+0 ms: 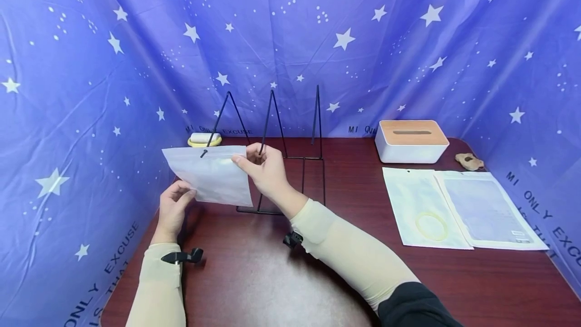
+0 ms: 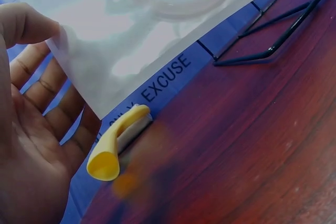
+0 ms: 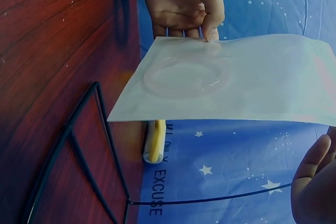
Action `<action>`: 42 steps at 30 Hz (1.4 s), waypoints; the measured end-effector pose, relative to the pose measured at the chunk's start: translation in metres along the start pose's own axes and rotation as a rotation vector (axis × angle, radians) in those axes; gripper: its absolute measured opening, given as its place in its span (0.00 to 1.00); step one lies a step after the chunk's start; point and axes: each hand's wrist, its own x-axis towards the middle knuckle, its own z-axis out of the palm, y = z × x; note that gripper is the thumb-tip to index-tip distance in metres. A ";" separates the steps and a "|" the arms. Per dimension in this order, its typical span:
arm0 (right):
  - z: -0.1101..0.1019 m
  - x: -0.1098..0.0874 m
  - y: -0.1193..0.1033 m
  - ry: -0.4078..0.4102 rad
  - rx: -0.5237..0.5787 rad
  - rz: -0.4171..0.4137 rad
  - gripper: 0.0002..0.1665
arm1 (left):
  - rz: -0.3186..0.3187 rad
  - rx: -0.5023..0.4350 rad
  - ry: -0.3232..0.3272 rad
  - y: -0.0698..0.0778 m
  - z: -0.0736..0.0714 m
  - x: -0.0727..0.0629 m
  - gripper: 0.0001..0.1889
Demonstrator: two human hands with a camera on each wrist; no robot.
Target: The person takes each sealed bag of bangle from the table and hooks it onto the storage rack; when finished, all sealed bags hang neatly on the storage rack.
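Note:
A white zip pouch (image 1: 213, 178) is held up in front of a black wire rack (image 1: 324, 180). Through its film a pale pinkish ring (image 3: 184, 80) shows in the right wrist view. My left hand (image 1: 174, 208) pinches the pouch's left edge low down, thumb against fingers. At the upper right corner my right hand (image 1: 268, 168) pinches it between thumb and fingers. A dark rack tip shows at the pouch's top edge; whether it passes through the hole I cannot tell.
Two more pouches lie on the right: one with a yellowish ring (image 1: 431, 226), one with a clear window (image 1: 481, 206). Behind them stand a wooden-topped tissue box (image 1: 404, 153) and a small brown object (image 1: 469, 161). A white roll with a yellow band (image 1: 204, 139) sits back left.

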 end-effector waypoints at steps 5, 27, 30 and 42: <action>0.000 0.004 0.003 -0.009 -0.007 -0.009 0.09 | 0.000 0.065 0.028 0.001 0.003 0.004 0.03; -0.010 0.032 0.009 0.070 -0.169 -0.005 0.12 | 0.008 0.252 0.012 0.018 0.021 0.025 0.11; -0.011 0.036 0.011 0.091 -0.180 0.009 0.12 | 0.010 0.283 0.032 0.021 0.025 0.028 0.12; -0.011 0.052 0.011 0.125 -0.116 0.069 0.11 | 0.026 0.337 0.084 0.021 0.033 0.042 0.11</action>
